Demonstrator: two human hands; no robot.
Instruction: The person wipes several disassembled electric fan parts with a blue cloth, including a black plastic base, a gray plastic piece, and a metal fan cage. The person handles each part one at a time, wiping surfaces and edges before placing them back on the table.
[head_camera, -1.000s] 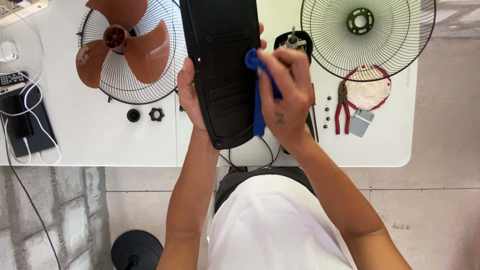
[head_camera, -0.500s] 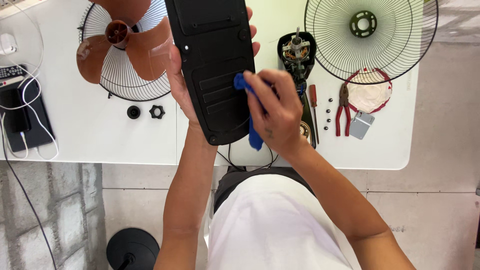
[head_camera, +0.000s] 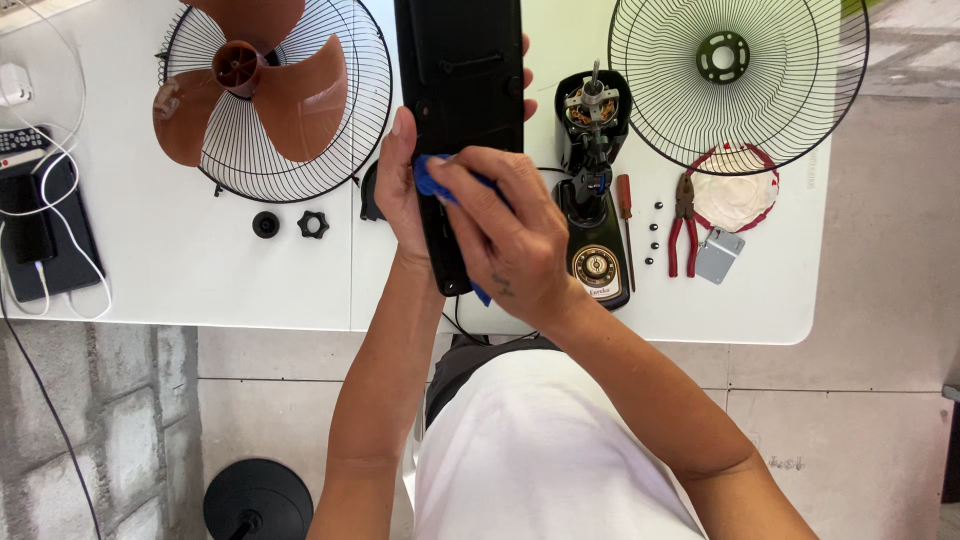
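You are looking straight down at a white counter (head_camera: 250, 280) with your 2 bare hands raised over it. Your left hand (head_camera: 398, 190) is wrapped around the left edge of a long black plastic panel (head_camera: 460, 100), fingers curled behind it so that fingertips show at its right edge, and the panel stands lengthwise away from you above the middle of the counter. Your right hand (head_camera: 505, 235) is closed around a blue-handled tool (head_camera: 432, 180), pressing it against the lower left part of the panel, just beside your left thumb; the tool's tip is hidden, and a bit of blue shows again below your palm. Left of the panel lies a round wire fan guard (head_camera: 350, 120) with a brown 3-blade fan blade (head_camera: 250, 85) on top of it, and 2 small black nuts (head_camera: 290, 224) sit on the counter just below the guard. Right of the panel, a black fan motor housing (head_camera: 592, 190) lies with its motor exposed and a round dial at its near end. Further right of the panel are a red-handled screwdriver (head_camera: 625, 215), 4 small dark screws (head_camera: 655, 235), red-handled pliers (head_camera: 682, 225) and a second wire guard (head_camera: 735, 80). Far left of the panel, a black phone (head_camera: 40, 230) rests with white cables (head_camera: 60, 170) looped over it.
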